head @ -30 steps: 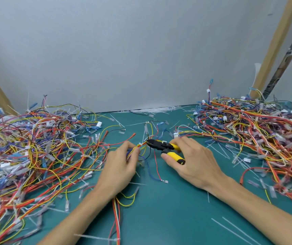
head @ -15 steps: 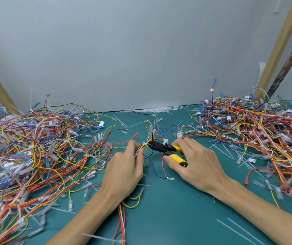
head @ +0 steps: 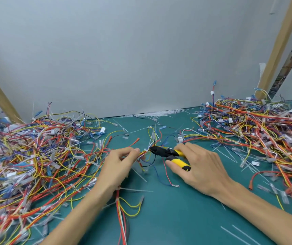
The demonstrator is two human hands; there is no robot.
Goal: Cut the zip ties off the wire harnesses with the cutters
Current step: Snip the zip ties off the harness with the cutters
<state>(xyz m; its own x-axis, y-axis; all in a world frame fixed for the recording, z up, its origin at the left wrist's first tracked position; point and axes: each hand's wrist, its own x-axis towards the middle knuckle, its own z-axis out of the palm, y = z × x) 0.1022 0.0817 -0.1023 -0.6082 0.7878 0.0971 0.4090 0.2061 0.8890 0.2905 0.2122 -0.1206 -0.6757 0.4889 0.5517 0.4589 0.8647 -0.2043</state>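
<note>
My right hand [head: 200,167] grips yellow-and-black cutters [head: 168,153] by the handles at mid-table. The black jaws point left at a small white zip tie [head: 146,149] on a thin wire harness [head: 142,153]. My left hand [head: 119,164] pinches that harness just left of the tie, fingers curled round the wires. The harness runs under my left hand and trails toward me as red, white and yellow wires [head: 121,209]. Loose blue, red and black wire ends hang below the cutters.
A big tangle of wire harnesses [head: 28,156] fills the left of the green mat [head: 177,218]; another pile [head: 258,131] covers the right. Cut white zip ties [head: 159,114] lie along the back wall and scattered on the mat. Wooden posts [head: 281,43] lean at both sides.
Both hands have shifted slightly with the harness, and the cutter jaws now sit right at the zip tie beside my left fingertips. The wire piles have not moved.
</note>
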